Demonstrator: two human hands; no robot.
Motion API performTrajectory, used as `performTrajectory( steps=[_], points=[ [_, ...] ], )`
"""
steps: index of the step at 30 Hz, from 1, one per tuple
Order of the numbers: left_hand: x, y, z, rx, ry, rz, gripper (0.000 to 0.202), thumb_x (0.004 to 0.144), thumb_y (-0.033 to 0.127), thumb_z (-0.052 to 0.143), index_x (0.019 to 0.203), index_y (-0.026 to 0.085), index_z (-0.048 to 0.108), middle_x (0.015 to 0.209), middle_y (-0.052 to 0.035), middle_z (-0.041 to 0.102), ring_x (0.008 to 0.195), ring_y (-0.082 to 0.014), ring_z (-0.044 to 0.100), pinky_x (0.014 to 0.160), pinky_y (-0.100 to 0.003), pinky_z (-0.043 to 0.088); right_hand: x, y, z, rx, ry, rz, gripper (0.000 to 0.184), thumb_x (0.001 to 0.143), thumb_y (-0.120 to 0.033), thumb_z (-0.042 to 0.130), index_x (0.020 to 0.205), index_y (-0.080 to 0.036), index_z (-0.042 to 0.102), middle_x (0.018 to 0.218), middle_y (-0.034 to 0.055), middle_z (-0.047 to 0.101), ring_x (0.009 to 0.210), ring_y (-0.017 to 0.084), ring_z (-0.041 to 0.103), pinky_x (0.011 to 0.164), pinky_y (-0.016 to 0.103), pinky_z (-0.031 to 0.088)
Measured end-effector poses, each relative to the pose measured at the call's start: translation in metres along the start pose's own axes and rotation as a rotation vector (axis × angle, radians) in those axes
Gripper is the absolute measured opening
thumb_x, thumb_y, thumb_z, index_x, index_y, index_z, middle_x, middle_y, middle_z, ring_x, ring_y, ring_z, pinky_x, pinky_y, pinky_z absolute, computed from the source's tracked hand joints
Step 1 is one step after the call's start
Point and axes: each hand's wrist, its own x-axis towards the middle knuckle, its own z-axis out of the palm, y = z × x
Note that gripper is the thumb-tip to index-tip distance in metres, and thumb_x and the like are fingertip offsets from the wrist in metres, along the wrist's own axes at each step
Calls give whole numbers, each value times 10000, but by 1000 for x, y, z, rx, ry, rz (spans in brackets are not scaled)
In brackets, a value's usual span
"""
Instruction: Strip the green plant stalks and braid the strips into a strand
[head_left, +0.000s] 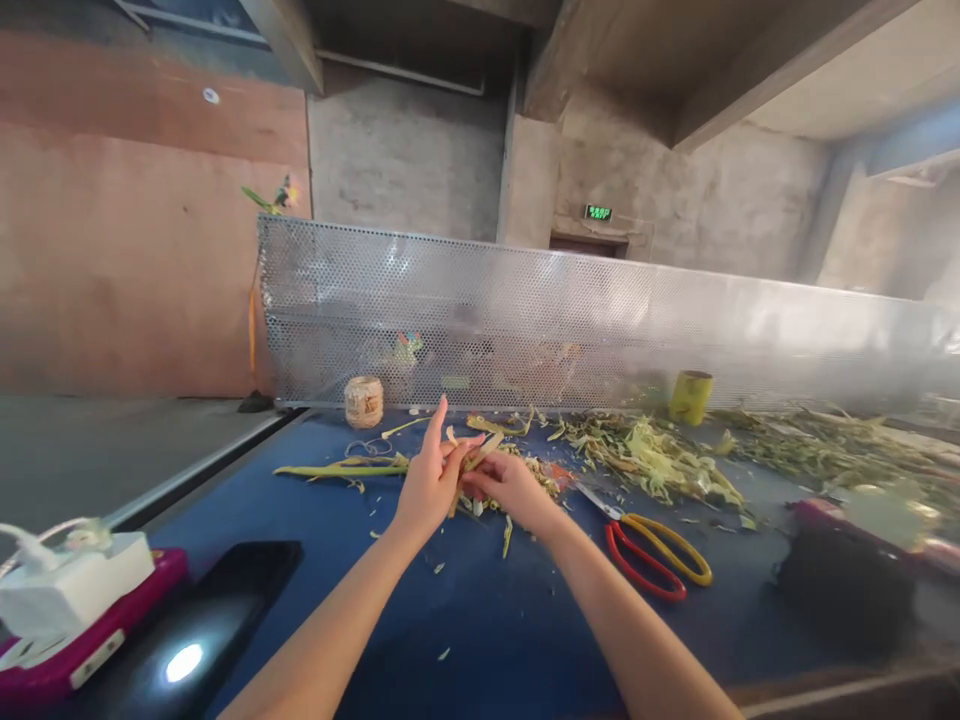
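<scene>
My left hand and my right hand meet over the middle of the blue table. Between them is a pale yellow-green plant strip, pinched by the fingers of both hands. One digit of my left hand points upward while its other fingers close on the strip. The fingertips of my right hand press together at the strip's lower part. A long green stalk lies left of my left hand. Plant scraps lie beneath and around both hands, partly hidden by them.
Red-and-yellow-handled scissors lie open at right. A twine spool, a yellow-green cylinder and leaf heaps line the back, before a perforated metal screen. A black phone and magenta power strip lie front left.
</scene>
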Motion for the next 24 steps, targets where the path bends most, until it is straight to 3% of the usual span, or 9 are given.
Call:
performTrajectory(
  steps=[4, 8, 11, 16, 19, 24],
  points=[
    [-4, 5, 0, -25, 59, -43, 635, 843, 309, 406, 1379, 219, 76, 924, -90, 681, 409, -99, 466, 495, -259, 419, -8, -3, -1, -232, 56, -28, 149, 748, -238, 513, 620, -172, 470, 513, -50, 456, 475, 75, 403, 477, 196, 321],
    [-6, 3, 0, -190, -16, -125, 709, 818, 307, 466, 1382, 246, 42, 907, -87, 682, 395, -91, 433, 441, -233, 372, -14, -1, -1, -292, 45, -9, 168, 742, -217, 517, 590, -180, 455, 508, -48, 475, 464, 78, 411, 472, 199, 320],
    [-8, 0, 1, -351, -56, -181, 777, 804, 318, 494, 1376, 273, -30, 985, -97, 658, 369, -68, 404, 408, -223, 356, -18, 0, -2, -324, 137, 8, 185, 748, -247, 515, 583, -180, 464, 512, -36, 491, 464, 84, 417, 462, 204, 316],
    [-9, -1, 1, -409, -132, -232, 935, 724, 267, 609, 1370, 267, -68, 1095, -130, 597, 516, -103, 554, 501, -250, 446, -18, 4, -10, -342, 241, -6, 78, 749, -224, 501, 749, -164, 551, 546, -29, 512, 474, 89, 431, 465, 203, 328],
    [-8, -3, 1, -397, -200, -258, 991, 666, 233, 663, 1377, 243, -27, 1060, -140, 614, 631, -165, 615, 554, -281, 470, -17, 9, -13, -333, 229, -18, 145, 742, -226, 516, 863, -162, 565, 541, -41, 491, 470, 87, 427, 468, 202, 337],
    [-6, -9, -1, -370, -295, -286, 958, 700, 215, 625, 1378, 165, -50, 728, -100, 693, 581, -202, 619, 517, -284, 436, -16, 16, -13, -314, 239, -32, 136, 747, -284, 529, 825, -184, 581, 538, -39, 488, 494, 97, 456, 480, 209, 350]
  ],
)
